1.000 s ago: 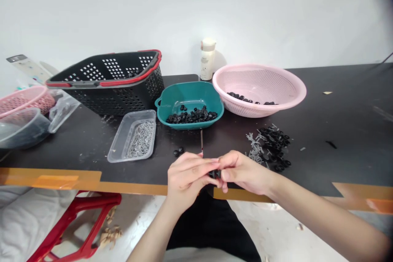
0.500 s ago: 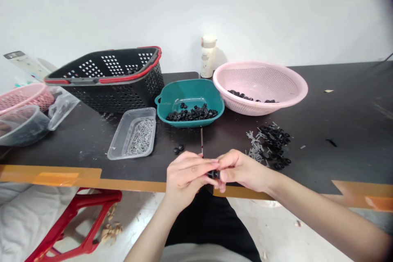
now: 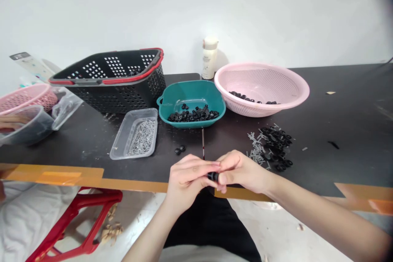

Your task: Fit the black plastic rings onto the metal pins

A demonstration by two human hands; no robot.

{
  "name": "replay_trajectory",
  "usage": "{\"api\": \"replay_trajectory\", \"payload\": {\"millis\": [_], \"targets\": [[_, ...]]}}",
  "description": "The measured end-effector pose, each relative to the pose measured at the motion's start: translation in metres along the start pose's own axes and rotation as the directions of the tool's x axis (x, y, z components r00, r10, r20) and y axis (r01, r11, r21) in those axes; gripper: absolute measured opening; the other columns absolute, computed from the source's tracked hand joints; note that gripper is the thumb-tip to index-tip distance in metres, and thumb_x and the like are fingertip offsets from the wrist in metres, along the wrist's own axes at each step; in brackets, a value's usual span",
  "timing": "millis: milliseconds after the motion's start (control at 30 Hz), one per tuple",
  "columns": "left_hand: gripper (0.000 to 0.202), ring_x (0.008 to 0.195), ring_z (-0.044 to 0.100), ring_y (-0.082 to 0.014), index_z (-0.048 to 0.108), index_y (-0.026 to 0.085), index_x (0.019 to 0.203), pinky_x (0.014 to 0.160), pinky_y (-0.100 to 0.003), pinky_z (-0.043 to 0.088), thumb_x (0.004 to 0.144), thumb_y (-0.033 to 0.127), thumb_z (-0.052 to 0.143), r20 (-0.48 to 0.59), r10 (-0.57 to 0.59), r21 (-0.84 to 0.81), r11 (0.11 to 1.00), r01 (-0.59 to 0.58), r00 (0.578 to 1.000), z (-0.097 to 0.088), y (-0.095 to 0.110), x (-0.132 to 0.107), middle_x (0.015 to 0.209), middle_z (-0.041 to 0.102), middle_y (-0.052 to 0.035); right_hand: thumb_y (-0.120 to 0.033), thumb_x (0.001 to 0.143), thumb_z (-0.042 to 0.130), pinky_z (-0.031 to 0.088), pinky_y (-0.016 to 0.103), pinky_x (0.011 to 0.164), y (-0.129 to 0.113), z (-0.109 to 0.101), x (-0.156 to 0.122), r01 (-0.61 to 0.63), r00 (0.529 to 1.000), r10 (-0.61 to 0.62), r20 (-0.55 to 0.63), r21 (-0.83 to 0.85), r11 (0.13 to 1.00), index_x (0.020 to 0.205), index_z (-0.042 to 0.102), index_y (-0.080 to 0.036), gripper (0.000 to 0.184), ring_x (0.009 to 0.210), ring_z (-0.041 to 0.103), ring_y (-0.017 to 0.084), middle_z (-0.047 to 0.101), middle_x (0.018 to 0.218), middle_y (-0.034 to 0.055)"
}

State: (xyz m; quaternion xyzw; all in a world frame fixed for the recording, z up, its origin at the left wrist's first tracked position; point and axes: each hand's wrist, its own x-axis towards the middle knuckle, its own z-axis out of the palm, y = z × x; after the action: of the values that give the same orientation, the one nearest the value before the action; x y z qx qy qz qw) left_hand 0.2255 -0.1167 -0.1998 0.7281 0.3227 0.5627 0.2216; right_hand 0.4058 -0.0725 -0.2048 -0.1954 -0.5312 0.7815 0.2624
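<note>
Over the front edge of the table, my left hand (image 3: 190,176) and my right hand (image 3: 236,172) meet around a small round black plastic part (image 3: 212,176). Both hands are closed on it, fingertips pressed together; how its pieces join is hidden by the fingers. Two loose black caps (image 3: 179,150) lie just beyond my left hand. To the right, near my right wrist, is a pile of black round parts (image 3: 278,143) mixed with short metal pins (image 3: 257,149).
A clear tray (image 3: 116,150) holds metal pins. Behind stand a teal basin (image 3: 196,86) with black parts, a pink colander (image 3: 294,73), a black basket (image 3: 129,96) and a white bottle (image 3: 209,59). At far left another person's hand (image 3: 14,122) is in a clear bowl (image 3: 37,131).
The black part has drawn closer between my fingers, and my hands stay nearly in place. Another person's hand has appeared in the clear bowl at left. The view has shifted slightly.
</note>
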Motion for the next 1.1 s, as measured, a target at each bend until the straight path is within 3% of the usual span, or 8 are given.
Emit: {"api": "replay_trajectory", "payload": {"millis": [267, 400, 900, 1100], "targets": [[0.013, 0.075, 0.069, -0.0148, 0.075, 0.020, 0.095, 0.070, -0.026, 0.055, 0.087, 0.023, 0.065, -0.048, -0.007, 0.109, 0.994, 0.012, 0.999, 0.001, -0.001, 0.000, 0.091, 0.078, -0.0048, -0.037, 0.077, 0.077, 0.054, 0.020, 0.063, -0.004, 0.003, 0.003, -0.056, 0.998, 0.057, -0.013, 0.084, 0.995, 0.072, 0.078, -0.015, 0.023, 0.062, 0.065, 0.009, 0.071, 0.068, 0.0025], [0.014, 0.077, 0.069, -0.0149, 0.074, 0.021, 0.098, 0.072, -0.027, 0.054, 0.087, 0.020, 0.065, -0.055, 0.019, 0.117, 0.993, -0.013, 0.998, 0.004, 0.001, 0.002, 0.094, 0.078, -0.0046, -0.041, 0.070, 0.082, 0.053, 0.018, 0.057, -0.006, 0.002, 0.002, -0.091, 0.996, 0.092, 0.007, 0.164, 0.982, 0.071, 0.077, -0.014, 0.028, 0.053, 0.062, 0.007, 0.070, 0.062, 0.0013], [0.017, 0.077, 0.069, -0.0152, 0.074, 0.020, 0.100, 0.072, -0.027, 0.055, 0.083, 0.021, 0.070, 0.031, 0.059, 0.110, 0.992, -0.063, 0.998, -0.003, 0.006, 0.007, 0.095, 0.078, -0.0060, -0.033, 0.070, 0.083, 0.057, 0.019, 0.062, -0.020, -0.003, -0.003, -0.199, 0.980, 0.195, 0.047, 0.105, 0.974, 0.076, 0.078, -0.014, 0.020, 0.060, 0.069, 0.010, 0.074, 0.067, 0.0027], [0.021, 0.079, 0.070, -0.0158, 0.074, 0.022, 0.103, 0.073, -0.027, 0.055, 0.082, 0.019, 0.071, 0.088, 0.048, 0.111, 0.992, -0.058, 0.995, -0.006, 0.010, 0.010, 0.098, 0.078, -0.0059, -0.031, 0.074, 0.079, 0.056, 0.024, 0.066, -0.024, -0.006, -0.005, -0.101, 0.994, 0.103, 0.046, -0.052, 0.994, 0.076, 0.078, -0.013, 0.018, 0.065, 0.066, 0.012, 0.072, 0.071, 0.0030]]}}
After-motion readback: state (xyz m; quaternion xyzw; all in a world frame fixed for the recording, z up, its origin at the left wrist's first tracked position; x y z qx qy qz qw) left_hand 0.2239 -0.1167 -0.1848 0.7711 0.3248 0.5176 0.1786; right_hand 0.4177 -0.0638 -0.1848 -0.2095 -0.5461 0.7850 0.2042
